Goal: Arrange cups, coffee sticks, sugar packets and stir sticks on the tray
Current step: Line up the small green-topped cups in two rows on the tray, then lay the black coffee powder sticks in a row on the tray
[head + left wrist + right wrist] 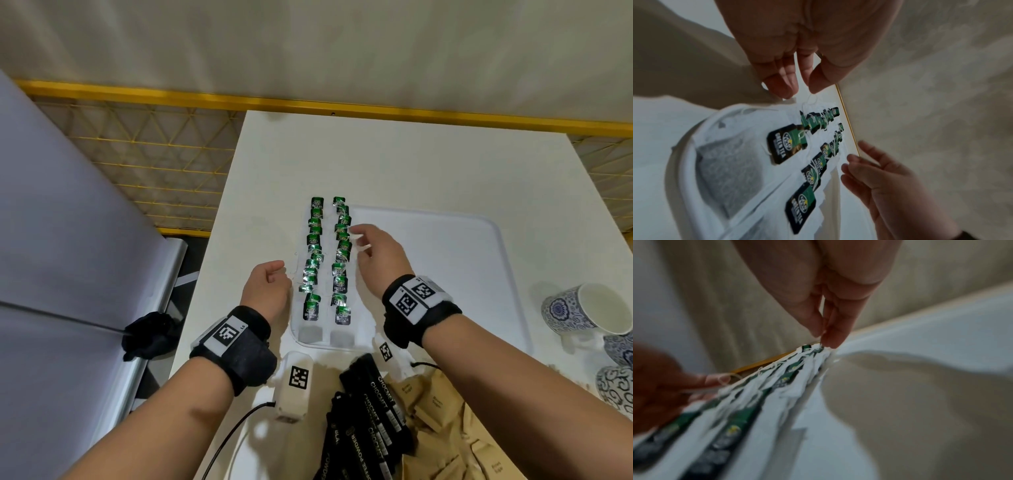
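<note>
A white tray (445, 274) lies on the white table (274, 164). Two rows of green-tagged tea bags (313, 240) run along its left part, also close up in the left wrist view (789, 142). My left hand (277, 270) (801, 91) hovers at the left row's outer edge with loosely curled fingers and thumb apart, its fingertips (785, 91) brushing a bag's paper. My right hand (358, 240) (825, 339) is at the right row's outer edge, fingertips touching the bags. Blue-patterned cups (582, 308), black coffee sticks (373, 404) and brown sugar packets (442, 411) lie off the tray.
A white device (294, 387) with a marker and a black cable sits at the near table edge. A black glove (150, 335) lies on the grey surface to the left. A yellow mesh fence (154, 154) stands behind the table.
</note>
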`<state>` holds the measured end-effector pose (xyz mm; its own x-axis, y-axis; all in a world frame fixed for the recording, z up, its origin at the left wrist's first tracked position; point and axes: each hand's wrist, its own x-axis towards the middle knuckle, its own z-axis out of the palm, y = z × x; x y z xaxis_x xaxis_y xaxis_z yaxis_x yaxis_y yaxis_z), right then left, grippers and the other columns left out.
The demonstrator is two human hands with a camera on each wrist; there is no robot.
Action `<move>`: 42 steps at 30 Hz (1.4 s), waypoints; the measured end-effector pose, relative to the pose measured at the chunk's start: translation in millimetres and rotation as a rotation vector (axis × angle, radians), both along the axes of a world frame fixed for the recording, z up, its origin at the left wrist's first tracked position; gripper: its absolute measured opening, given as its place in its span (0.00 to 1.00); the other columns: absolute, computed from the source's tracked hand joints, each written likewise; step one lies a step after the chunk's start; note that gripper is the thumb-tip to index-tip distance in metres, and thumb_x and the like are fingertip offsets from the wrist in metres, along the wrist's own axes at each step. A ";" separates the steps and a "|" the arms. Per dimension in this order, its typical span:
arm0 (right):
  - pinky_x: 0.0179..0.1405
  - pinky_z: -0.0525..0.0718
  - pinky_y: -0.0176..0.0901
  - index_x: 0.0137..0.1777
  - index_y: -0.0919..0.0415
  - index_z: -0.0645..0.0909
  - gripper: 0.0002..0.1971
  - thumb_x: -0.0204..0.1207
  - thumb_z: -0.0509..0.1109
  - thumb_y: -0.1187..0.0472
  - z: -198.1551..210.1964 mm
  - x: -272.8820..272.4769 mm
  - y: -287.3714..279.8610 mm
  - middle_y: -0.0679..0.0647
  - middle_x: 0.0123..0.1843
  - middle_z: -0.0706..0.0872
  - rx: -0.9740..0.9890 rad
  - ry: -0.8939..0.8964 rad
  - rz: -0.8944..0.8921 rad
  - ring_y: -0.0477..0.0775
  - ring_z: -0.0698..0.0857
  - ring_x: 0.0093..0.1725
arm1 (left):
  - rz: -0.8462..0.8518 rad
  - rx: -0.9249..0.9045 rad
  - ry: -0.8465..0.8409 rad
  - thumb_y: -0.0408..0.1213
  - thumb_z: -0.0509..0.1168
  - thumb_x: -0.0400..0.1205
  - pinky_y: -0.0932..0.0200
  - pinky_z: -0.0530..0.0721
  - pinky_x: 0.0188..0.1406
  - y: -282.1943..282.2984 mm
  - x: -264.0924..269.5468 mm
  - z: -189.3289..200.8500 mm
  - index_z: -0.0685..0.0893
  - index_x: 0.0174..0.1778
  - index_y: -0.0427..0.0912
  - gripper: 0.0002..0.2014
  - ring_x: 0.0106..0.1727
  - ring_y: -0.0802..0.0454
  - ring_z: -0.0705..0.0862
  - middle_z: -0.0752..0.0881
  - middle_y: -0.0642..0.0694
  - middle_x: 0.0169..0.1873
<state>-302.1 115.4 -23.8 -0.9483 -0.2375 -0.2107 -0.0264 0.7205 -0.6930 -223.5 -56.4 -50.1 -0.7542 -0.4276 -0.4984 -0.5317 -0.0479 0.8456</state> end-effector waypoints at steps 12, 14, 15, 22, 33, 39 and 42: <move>0.53 0.74 0.38 0.81 0.53 0.54 0.32 0.79 0.58 0.72 -6.5 -6.5 -0.6 0.57 0.67 0.77 -0.148 -0.249 -0.192 0.51 0.77 0.55 | -0.022 0.056 0.068 0.27 0.59 0.84 0.55 0.84 0.54 7.0 -17.3 5.8 0.80 0.60 0.42 0.12 0.44 0.51 0.82 0.84 0.46 0.46; 0.52 0.70 0.36 0.81 0.54 0.54 0.32 0.79 0.57 0.72 -5.2 -8.6 1.2 0.57 0.68 0.77 -0.141 -0.243 -0.206 0.50 0.76 0.55 | -0.013 0.066 0.071 0.28 0.60 0.84 0.54 0.84 0.53 7.8 -18.7 6.1 0.80 0.60 0.42 0.11 0.39 0.52 0.81 0.84 0.47 0.43; 0.53 0.70 0.36 0.81 0.54 0.54 0.32 0.79 0.57 0.72 -5.4 -8.9 1.7 0.57 0.69 0.77 -0.143 -0.244 -0.200 0.50 0.76 0.56 | -0.014 0.067 0.067 0.29 0.61 0.84 0.54 0.84 0.53 8.4 -19.2 6.0 0.81 0.61 0.42 0.11 0.39 0.52 0.81 0.85 0.47 0.42; 0.57 0.67 0.30 0.82 0.53 0.54 0.30 0.82 0.53 0.73 -11.3 -7.3 6.8 0.56 0.77 0.72 -0.178 -0.262 -0.155 0.53 0.74 0.73 | -0.018 0.043 0.076 0.27 0.59 0.83 0.55 0.85 0.52 9.9 -17.0 6.8 0.81 0.59 0.44 0.12 0.44 0.51 0.83 0.85 0.45 0.52; 0.53 0.73 0.28 0.70 0.51 0.72 0.22 0.79 0.57 0.70 0.7 24.5 38.9 0.50 0.61 0.81 -0.184 -0.172 -0.138 0.49 0.80 0.61 | -0.031 -0.086 0.043 0.33 0.63 0.82 0.44 0.78 0.69 -1.6 15.2 7.1 0.81 0.57 0.54 0.12 0.63 0.45 0.80 0.81 0.46 0.62; 0.36 0.73 0.23 0.53 0.45 0.83 0.12 0.82 0.61 0.62 8.8 91.0 78.8 0.39 0.48 0.86 -0.050 -0.171 -0.001 0.37 0.83 0.44 | -0.122 -0.015 -0.056 0.30 0.62 0.82 0.49 0.79 0.66 1.9 82.3 -0.3 0.81 0.57 0.48 0.11 0.57 0.50 0.81 0.84 0.48 0.57; 0.33 0.78 0.24 0.53 0.44 0.83 0.11 0.82 0.62 0.60 10.3 120.9 92.6 0.42 0.47 0.87 0.021 -0.206 0.056 0.44 0.86 0.42 | -0.189 0.005 -0.130 0.30 0.61 0.82 0.51 0.79 0.65 10.8 115.6 -1.7 0.81 0.57 0.47 0.11 0.57 0.51 0.82 0.84 0.49 0.58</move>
